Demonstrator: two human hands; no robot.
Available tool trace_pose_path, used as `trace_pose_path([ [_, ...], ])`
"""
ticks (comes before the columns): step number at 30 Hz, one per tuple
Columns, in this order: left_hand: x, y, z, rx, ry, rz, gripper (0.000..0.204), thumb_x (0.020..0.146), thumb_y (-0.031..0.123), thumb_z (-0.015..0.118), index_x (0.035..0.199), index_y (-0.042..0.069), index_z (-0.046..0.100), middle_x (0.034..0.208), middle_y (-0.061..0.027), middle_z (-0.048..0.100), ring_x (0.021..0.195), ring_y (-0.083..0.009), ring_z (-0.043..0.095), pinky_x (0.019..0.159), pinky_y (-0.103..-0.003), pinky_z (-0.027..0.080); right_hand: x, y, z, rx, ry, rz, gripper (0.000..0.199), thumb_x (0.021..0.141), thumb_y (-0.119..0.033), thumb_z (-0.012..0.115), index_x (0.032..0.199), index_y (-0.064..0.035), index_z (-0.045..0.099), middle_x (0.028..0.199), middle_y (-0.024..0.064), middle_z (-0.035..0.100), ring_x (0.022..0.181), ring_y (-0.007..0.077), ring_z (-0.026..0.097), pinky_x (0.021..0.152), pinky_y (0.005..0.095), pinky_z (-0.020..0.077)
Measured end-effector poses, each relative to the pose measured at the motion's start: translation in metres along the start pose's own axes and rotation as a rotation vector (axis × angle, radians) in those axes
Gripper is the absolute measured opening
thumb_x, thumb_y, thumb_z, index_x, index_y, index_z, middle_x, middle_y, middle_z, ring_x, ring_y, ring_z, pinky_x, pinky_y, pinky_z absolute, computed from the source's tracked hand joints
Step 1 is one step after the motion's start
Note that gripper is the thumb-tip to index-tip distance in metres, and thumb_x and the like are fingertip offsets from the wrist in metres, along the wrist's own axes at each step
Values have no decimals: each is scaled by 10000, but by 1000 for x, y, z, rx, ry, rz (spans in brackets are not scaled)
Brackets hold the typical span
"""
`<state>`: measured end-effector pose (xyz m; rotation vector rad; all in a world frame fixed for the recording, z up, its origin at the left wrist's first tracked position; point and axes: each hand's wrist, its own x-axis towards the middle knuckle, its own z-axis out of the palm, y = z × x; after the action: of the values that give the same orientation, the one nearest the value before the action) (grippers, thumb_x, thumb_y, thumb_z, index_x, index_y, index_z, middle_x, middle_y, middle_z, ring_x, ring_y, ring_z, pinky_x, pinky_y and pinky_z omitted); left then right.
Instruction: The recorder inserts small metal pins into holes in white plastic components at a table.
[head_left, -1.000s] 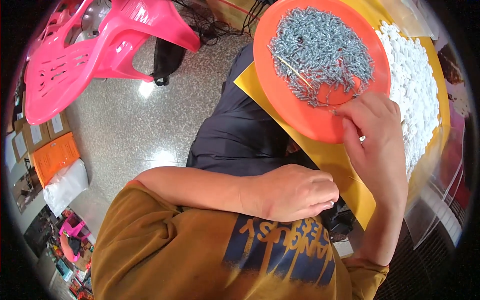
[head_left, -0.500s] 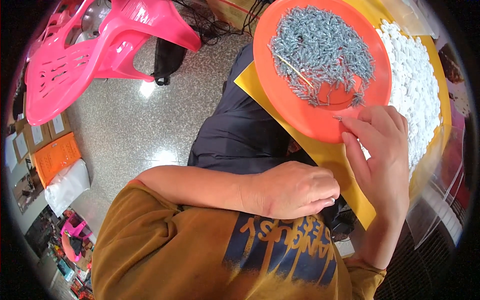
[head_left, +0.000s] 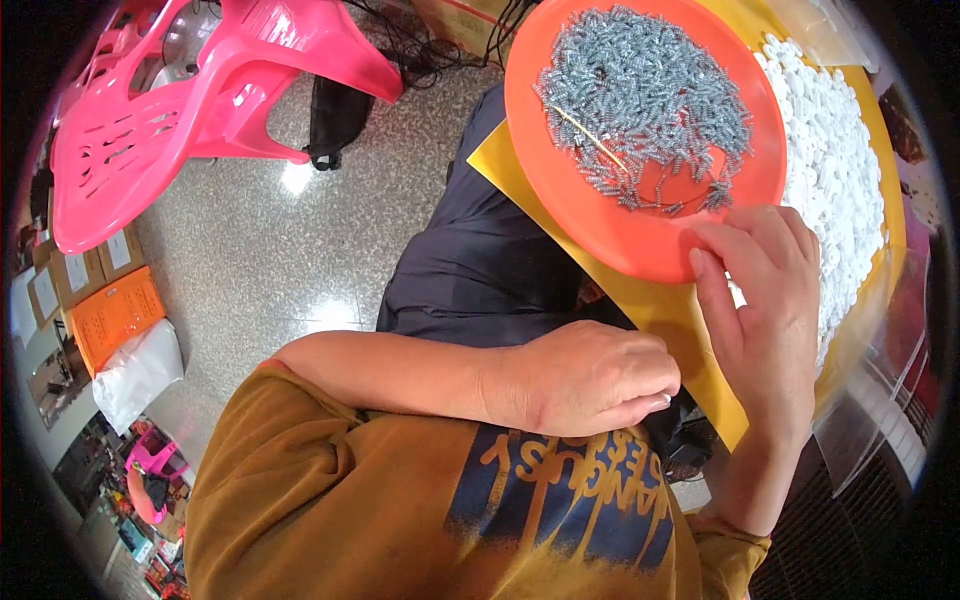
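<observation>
A round orange plate [head_left: 610, 235] holds a heap of several small grey metal springs [head_left: 640, 100] and a thin yellow stick. It rests on a yellow tray [head_left: 675, 320] beside a pile of small white pieces [head_left: 835, 170]. My right hand [head_left: 765, 300] hovers at the plate's near rim, over the edge of the white pile, with its fingers curled close together; I cannot see whether anything is pinched in them. My left hand [head_left: 590, 375] lies against my belly above my dark lap, closed in a loose fist, and its inside is hidden.
A pink plastic chair [head_left: 180, 110] lies tipped on the speckled floor at the upper left, with a black bag [head_left: 335, 115] beside it. An orange box [head_left: 115, 315] and a white bag [head_left: 135, 370] sit at the far left.
My right hand has drawn back from the springs on the plate to the plate's near rim. My left hand has stayed in place.
</observation>
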<state>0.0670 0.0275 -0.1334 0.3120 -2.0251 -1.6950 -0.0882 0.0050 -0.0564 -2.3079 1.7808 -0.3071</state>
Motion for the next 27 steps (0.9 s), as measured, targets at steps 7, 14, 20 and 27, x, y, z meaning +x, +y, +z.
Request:
trace_pose_path([
  [7,0,-1,0,5,15,1,109,783,124,554,838,52,493,717,-88,494,667,-272,517,567,-368,422,12,-4,9,73,59,-58,91,674,-9,587,762,-22,568,717,92,510,688,269,480,637,346,379],
  [14,-2,-3,-2,2,27,1,109,784,122,555,844,52,495,726,-87,506,665,-269,522,572,-369,426,27,-4,17,74,5,-97,111,644,13,587,740,-16,540,722,101,508,706,280,483,654,352,387],
  [20,-3,-4,-3,-19,40,5,109,785,116,552,843,45,492,723,-91,502,667,-272,523,576,-371,428,36,-3,15,26,-90,-75,118,645,4,584,717,-17,494,693,100,481,718,281,473,670,360,377],
  [27,-1,-4,-6,-35,34,18,111,786,111,548,843,37,488,721,-96,491,674,-274,520,577,-372,425,38,1,18,1,-120,-125,112,632,17,566,700,-18,484,662,101,466,684,281,471,660,363,376],
])
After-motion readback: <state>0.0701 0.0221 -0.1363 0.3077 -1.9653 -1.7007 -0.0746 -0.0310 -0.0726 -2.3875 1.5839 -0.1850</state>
